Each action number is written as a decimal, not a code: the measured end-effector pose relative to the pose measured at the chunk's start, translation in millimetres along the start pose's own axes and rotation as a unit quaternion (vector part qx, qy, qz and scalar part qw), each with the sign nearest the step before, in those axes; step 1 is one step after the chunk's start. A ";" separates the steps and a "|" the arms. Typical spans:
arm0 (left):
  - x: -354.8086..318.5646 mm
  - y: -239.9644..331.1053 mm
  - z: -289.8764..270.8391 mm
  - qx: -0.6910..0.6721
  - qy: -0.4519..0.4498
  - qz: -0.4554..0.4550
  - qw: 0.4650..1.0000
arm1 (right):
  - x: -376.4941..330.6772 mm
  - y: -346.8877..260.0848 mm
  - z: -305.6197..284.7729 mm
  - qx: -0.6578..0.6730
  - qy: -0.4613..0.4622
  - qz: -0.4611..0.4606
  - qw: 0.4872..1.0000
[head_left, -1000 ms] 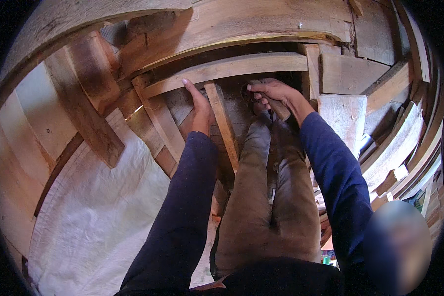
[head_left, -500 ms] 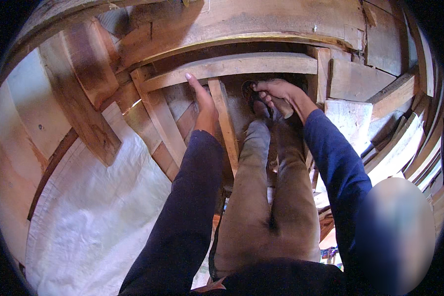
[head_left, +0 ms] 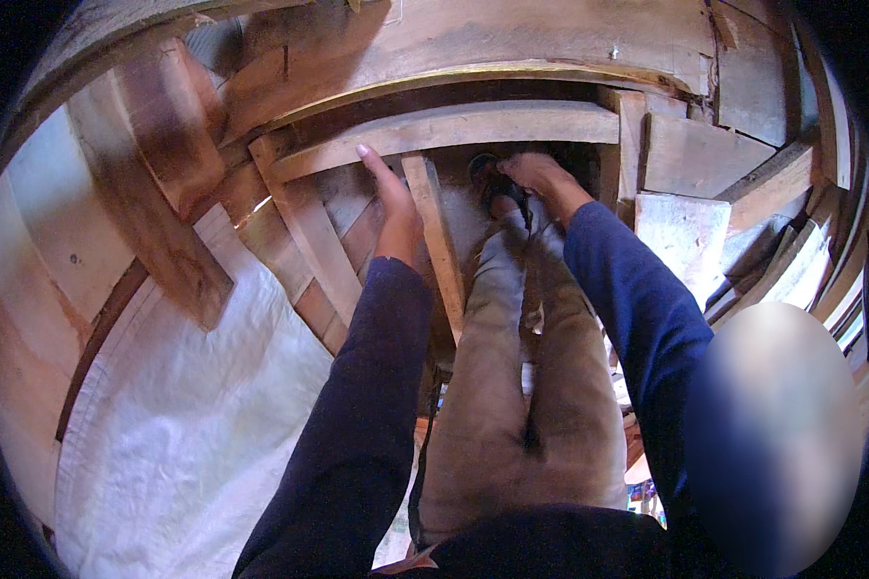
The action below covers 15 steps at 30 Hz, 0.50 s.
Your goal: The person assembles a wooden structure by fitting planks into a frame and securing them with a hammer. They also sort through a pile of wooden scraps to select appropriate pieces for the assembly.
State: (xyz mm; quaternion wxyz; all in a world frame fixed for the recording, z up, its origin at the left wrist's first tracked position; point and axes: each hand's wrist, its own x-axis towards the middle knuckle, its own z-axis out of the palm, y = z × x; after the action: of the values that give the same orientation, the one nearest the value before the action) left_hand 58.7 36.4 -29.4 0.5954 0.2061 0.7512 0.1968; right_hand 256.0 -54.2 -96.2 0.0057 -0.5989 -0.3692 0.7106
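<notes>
The left hand [head_left: 393, 198] is seen stretched forward, fingers extended and held together, palm laid flat against the narrow wooden slat [head_left: 441, 241] that runs lengthwise just to its right. Nothing is pinched or gripped by it; the fingertips reach up to the lower edge of the horizontal crossbeam [head_left: 454, 127] directly ahead of the hand.

The right hand [head_left: 536, 174] is lowered at the feet, fingers curled downward around the dark sandal [head_left: 492, 183] just to its left. Whether the sandal strap is actually pinched cannot be told; the fingertips are hidden in shadow.

The slat is found between the two hands, touching the left palm, slanting from the crossbeam back toward the body along the left trouser leg [head_left: 483, 386]. A second, wider diagonal plank [head_left: 304, 227] is seen left of the left hand, apart from it. A short upright post [head_left: 632, 135] stands just right of the right hand, joined to the crossbeam's end. A white woven sheet [head_left: 193, 425] is spread well left of and below the left forearm. A thick reddish timber block [head_left: 154, 193] is seen far left of the left hand, lying partly on the sheet. Stacked wood offcuts [head_left: 714, 164] are piled right of the right hand.
</notes>
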 end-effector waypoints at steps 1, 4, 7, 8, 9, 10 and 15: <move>2.8 -1.2 -1.7 -0.002 0.009 -0.003 1.000 | -7.3 -14.2 -12.6 -0.069 -0.024 -0.001 0.997; 13.4 -5.1 -4.6 -0.004 0.029 0.000 1.000 | 0.2 -6.3 -13.8 -0.105 -0.025 -0.008 0.994; 14.7 -8.5 -3.9 0.007 0.032 0.017 0.999 | 13.0 3.4 2.3 -0.068 0.029 0.033 0.997; 12.2 -8.1 -1.5 0.011 0.031 0.022 0.999 | 14.7 4.3 1.0 -0.084 -0.003 0.027 0.996; 9.1 -7.7 0.5 0.015 0.030 0.028 0.999 | 15.8 5.0 -2.6 -0.099 -0.034 0.022 0.994; 9.0 -7.2 0.2 0.007 0.021 0.035 0.999 | 17.0 2.6 -8.0 -0.118 -0.064 0.014 0.991; 14.3 -10.9 -11.0 0.028 0.061 -0.014 0.998 | 8.2 -3.3 -6.1 -0.157 -0.078 0.032 0.984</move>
State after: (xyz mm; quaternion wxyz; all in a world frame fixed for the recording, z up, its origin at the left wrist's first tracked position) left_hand 44.2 34.5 -44.6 0.5451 0.1999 0.7942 0.1795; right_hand 257.4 -44.9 -101.5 -0.1393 -0.5468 -0.4561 0.6882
